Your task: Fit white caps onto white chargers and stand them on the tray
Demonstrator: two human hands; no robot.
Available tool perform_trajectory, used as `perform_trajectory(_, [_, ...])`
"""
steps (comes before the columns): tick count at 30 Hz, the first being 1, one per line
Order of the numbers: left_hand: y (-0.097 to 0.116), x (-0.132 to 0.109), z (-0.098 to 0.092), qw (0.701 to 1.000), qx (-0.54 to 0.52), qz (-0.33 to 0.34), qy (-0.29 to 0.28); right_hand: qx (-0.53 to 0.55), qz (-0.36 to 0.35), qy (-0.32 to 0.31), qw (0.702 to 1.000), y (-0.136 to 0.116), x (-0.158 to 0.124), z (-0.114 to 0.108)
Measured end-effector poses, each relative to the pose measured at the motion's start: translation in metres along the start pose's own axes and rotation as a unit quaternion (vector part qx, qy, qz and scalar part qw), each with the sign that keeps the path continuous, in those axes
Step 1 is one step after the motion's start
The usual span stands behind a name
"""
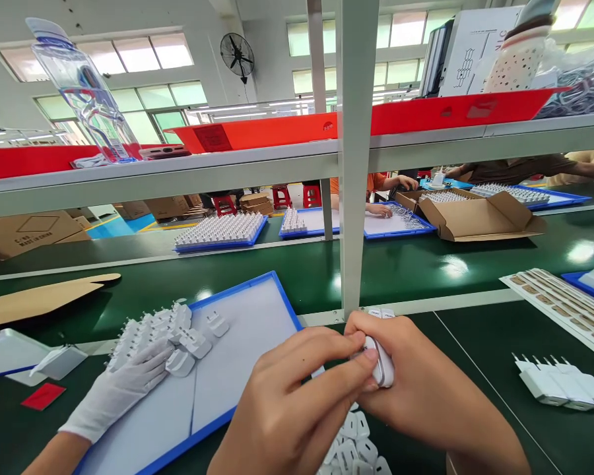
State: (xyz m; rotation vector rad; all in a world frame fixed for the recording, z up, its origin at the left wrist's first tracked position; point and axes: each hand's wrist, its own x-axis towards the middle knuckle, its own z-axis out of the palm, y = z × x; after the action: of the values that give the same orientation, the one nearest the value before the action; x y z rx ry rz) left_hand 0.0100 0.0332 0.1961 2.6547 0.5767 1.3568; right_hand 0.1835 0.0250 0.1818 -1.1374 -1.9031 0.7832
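A white power adapter [383, 366] is held in front of me, partly hidden by fingers. My right hand [416, 369] is closed around it from the right. My left hand [292, 396] reaches across, its thumb and fingertips pinched against the adapter's near side. Beneath my hands lies a pile of small white plastic adapter parts [356, 445] on the dark green bench. Further white pieces [381, 313] show just behind my right hand.
At left, another person's white-gloved hand [123, 389] touches plug adapters [148, 333] on a blue-rimmed tray [250, 336]. Several adapters with pins [561, 382] lie at right, near label sheets [559, 303]. A shelf post [354, 165] rises ahead; a green conveyor [287, 274] runs behind.
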Motion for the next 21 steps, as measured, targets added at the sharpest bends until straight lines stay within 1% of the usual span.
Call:
perform_trajectory(5, [0.005, 0.001, 0.003, 1.000, -0.006, -0.008, 0.021, -0.027, 0.003, 0.001, 1.000, 0.001, 0.003, 0.001])
perform_trajectory(11, [0.013, -0.005, 0.008, 0.997, 0.041, -0.028, 0.059, -0.051, 0.004, 0.008, 0.999, 0.000, 0.003, 0.006])
perform_trajectory(15, [0.017, -0.010, 0.009, 0.995, 0.064, -0.036, 0.068, -0.049, 0.002, 0.020, 0.999, 0.000, 0.003, 0.006])
perform_trajectory(21, [0.018, -0.008, 0.011, 0.994, 0.055, -0.050, 0.077, -0.036, 0.001, 0.021, 0.999, -0.001, 0.003, 0.007])
